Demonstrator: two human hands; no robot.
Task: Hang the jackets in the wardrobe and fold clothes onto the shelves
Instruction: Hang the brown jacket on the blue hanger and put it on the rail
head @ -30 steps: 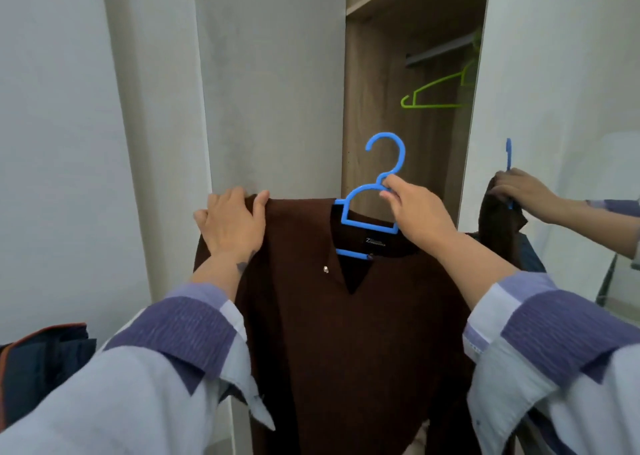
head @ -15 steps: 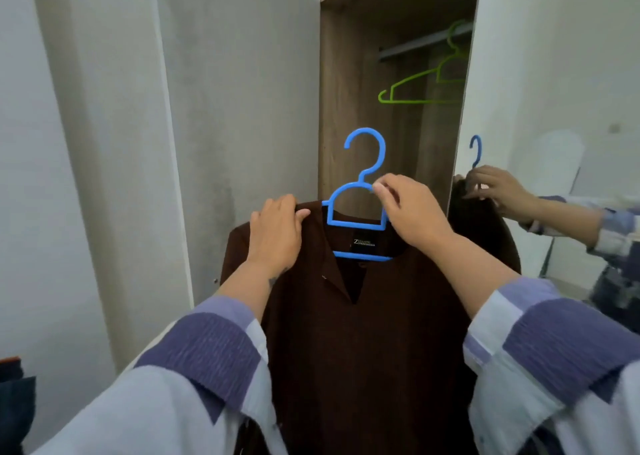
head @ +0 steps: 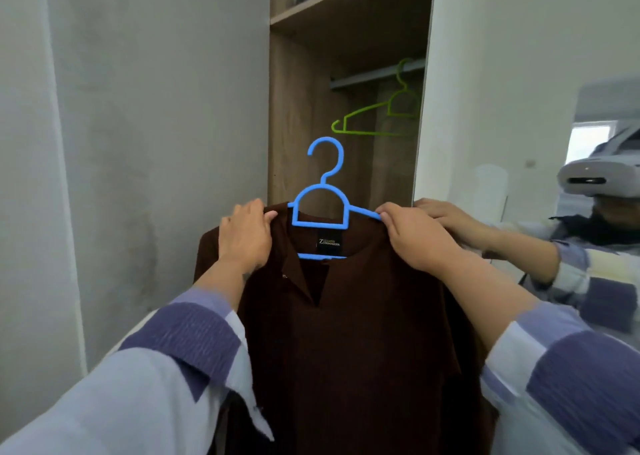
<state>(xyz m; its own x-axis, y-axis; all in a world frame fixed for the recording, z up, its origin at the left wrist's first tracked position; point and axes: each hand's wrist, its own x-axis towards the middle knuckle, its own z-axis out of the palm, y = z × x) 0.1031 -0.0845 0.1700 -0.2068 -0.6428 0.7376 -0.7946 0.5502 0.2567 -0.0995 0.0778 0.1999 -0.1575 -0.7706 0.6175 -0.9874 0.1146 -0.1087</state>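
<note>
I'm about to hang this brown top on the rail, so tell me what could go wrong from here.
1. The blue hanger has a bare right arm where the right hand grips; the brown top may slide off that side.
2. The left hand holds only fabric, so letting go early could tilt everything.
3. The green hanger already hangs on the rail; the blue hook might snag it.
</note>
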